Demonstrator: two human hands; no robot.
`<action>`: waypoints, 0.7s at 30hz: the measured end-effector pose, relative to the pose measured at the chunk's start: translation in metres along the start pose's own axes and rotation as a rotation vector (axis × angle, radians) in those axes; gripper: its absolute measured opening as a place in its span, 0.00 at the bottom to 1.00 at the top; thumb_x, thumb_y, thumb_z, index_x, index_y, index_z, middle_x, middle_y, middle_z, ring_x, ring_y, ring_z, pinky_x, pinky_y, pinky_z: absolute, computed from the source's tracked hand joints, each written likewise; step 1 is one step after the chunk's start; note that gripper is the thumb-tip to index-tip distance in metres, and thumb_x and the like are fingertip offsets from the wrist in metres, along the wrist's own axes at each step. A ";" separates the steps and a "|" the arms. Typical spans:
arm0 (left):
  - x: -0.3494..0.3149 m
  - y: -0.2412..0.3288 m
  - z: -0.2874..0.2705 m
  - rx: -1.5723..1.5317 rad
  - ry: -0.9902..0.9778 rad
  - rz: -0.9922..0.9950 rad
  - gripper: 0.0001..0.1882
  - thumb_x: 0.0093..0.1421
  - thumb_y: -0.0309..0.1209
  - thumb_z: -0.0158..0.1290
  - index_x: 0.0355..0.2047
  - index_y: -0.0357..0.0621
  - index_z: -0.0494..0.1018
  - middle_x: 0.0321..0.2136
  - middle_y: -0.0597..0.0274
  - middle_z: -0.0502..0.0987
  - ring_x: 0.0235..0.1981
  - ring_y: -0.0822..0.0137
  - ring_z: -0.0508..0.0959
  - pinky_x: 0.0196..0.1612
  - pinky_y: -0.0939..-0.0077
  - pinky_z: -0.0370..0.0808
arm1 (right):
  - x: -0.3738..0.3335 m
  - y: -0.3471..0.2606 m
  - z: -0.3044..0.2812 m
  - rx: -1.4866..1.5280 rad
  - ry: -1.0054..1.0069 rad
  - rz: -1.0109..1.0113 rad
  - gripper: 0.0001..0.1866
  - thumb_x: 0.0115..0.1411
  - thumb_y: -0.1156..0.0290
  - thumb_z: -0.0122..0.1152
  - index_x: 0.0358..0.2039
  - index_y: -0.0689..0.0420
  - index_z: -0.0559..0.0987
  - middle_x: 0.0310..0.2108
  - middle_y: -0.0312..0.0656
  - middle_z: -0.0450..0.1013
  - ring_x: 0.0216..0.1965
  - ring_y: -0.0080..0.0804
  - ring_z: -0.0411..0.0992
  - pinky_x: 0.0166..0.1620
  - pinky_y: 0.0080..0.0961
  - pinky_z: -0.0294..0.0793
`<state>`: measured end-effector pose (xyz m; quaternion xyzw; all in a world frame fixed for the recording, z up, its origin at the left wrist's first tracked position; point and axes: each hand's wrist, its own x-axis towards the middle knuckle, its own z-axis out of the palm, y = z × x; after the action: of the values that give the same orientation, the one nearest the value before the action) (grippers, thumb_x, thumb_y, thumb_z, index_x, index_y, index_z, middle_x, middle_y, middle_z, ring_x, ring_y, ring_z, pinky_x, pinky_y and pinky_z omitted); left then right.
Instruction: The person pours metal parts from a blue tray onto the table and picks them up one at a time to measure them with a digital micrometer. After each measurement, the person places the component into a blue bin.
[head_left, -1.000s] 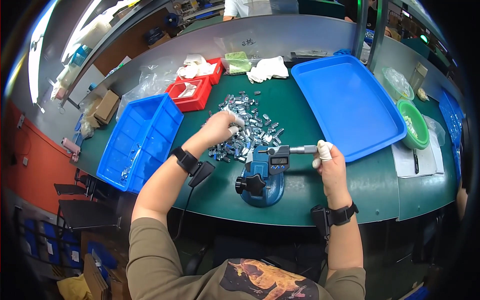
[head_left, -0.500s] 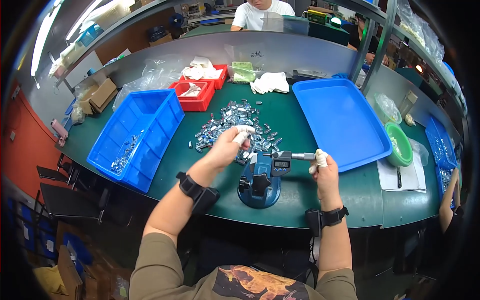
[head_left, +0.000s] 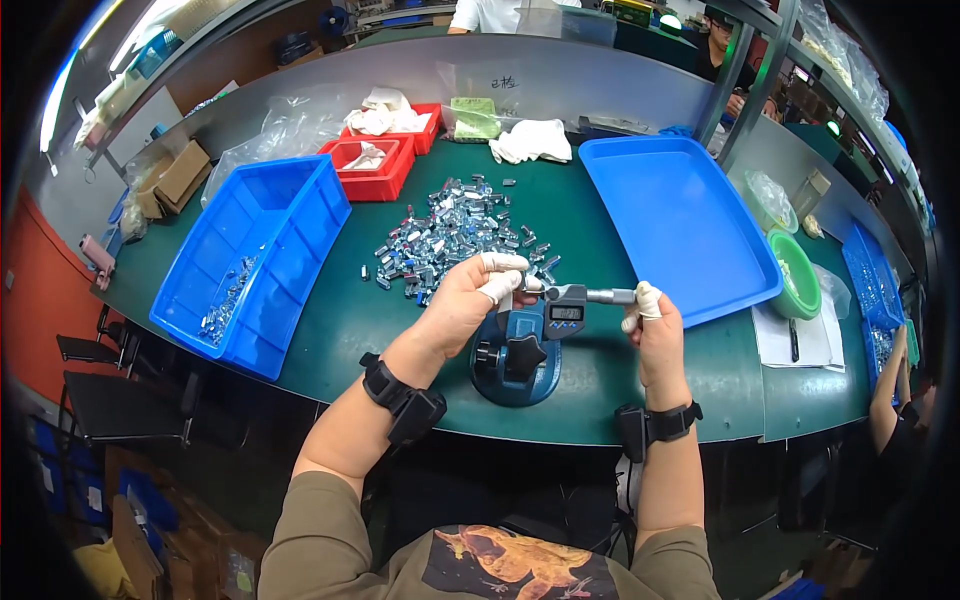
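Observation:
A digital micrometer [head_left: 567, 312] is clamped in a blue round-based stand [head_left: 515, 375] near the table's front edge. With fingers pinched, my left hand [head_left: 470, 300] holds a small shiny metal part [head_left: 532, 284] at the micrometer's measuring jaws; the fingers partly hide both. My right hand [head_left: 655, 330] grips the knurled end of the micrometer's thimble [head_left: 612, 296] between thumb and fingers. White finger cots cover some fingertips of both hands. Just beyond my left hand lies a loose pile of small metal parts [head_left: 440, 235].
On the left stands a deep blue bin [head_left: 290, 285] with more metal parts in it. Red boxes [head_left: 385, 182] with white cloths sit at the back. A shallow blue tray [head_left: 685, 230] lies right, beside a green bowl [head_left: 795, 280] and paper [head_left: 820, 340]. Other people work nearby.
My left hand has moved right and slightly down, from over the pile to the micrometer's jaws. My right hand stays on the thimble. The whole view has shifted a little.

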<state>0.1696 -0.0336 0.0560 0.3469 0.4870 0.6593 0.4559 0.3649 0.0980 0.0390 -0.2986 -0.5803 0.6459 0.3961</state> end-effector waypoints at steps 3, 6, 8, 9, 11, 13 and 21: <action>0.002 -0.003 -0.002 -0.058 0.017 -0.058 0.10 0.57 0.26 0.44 0.39 0.39 0.67 0.32 0.59 0.74 0.32 0.69 0.75 0.35 0.81 0.72 | -0.001 0.000 -0.001 0.015 -0.002 0.031 0.15 0.58 0.58 0.49 0.22 0.55 0.70 0.15 0.30 0.63 0.16 0.12 0.57 0.18 0.09 0.52; 0.003 -0.004 -0.003 -0.097 0.021 -0.090 0.09 0.57 0.26 0.45 0.38 0.39 0.68 0.31 0.59 0.74 0.31 0.69 0.76 0.34 0.81 0.72 | -0.001 0.000 -0.001 0.015 0.014 0.041 0.14 0.58 0.59 0.49 0.22 0.55 0.70 0.15 0.30 0.63 0.16 0.12 0.57 0.18 0.09 0.52; 0.002 -0.004 -0.003 -0.116 0.016 -0.099 0.09 0.56 0.27 0.46 0.38 0.40 0.68 0.30 0.59 0.75 0.30 0.69 0.76 0.34 0.81 0.72 | -0.001 0.001 0.000 0.013 0.021 0.045 0.14 0.58 0.59 0.49 0.22 0.55 0.70 0.15 0.30 0.63 0.16 0.12 0.57 0.18 0.09 0.52; 0.002 -0.004 -0.004 -0.119 0.017 -0.098 0.09 0.56 0.27 0.46 0.38 0.40 0.68 0.30 0.59 0.75 0.30 0.69 0.76 0.34 0.81 0.72 | -0.002 0.000 0.000 0.027 0.020 0.047 0.14 0.58 0.59 0.48 0.22 0.55 0.69 0.15 0.30 0.63 0.15 0.12 0.57 0.18 0.09 0.52; 0.000 -0.003 -0.005 -0.094 0.016 -0.096 0.10 0.56 0.28 0.47 0.38 0.40 0.68 0.30 0.60 0.75 0.31 0.69 0.76 0.34 0.81 0.72 | -0.002 -0.001 0.001 0.057 0.017 0.050 0.14 0.58 0.59 0.48 0.22 0.54 0.69 0.14 0.31 0.63 0.14 0.13 0.57 0.17 0.10 0.53; 0.000 -0.003 -0.005 -0.086 0.016 -0.094 0.10 0.56 0.29 0.47 0.38 0.40 0.68 0.30 0.60 0.75 0.31 0.69 0.76 0.34 0.81 0.72 | -0.002 0.000 0.000 0.047 0.007 0.049 0.14 0.58 0.59 0.48 0.22 0.54 0.69 0.14 0.31 0.63 0.14 0.14 0.57 0.17 0.09 0.53; 0.000 -0.003 -0.005 -0.107 -0.008 -0.108 0.10 0.55 0.29 0.48 0.38 0.41 0.68 0.31 0.60 0.75 0.32 0.68 0.76 0.33 0.82 0.73 | 0.000 0.002 0.000 0.032 -0.007 0.071 0.16 0.57 0.57 0.48 0.19 0.54 0.68 0.14 0.30 0.62 0.13 0.14 0.57 0.15 0.10 0.52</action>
<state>0.1657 -0.0350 0.0517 0.2981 0.4673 0.6573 0.5106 0.3645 0.0976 0.0367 -0.3102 -0.5605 0.6698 0.3755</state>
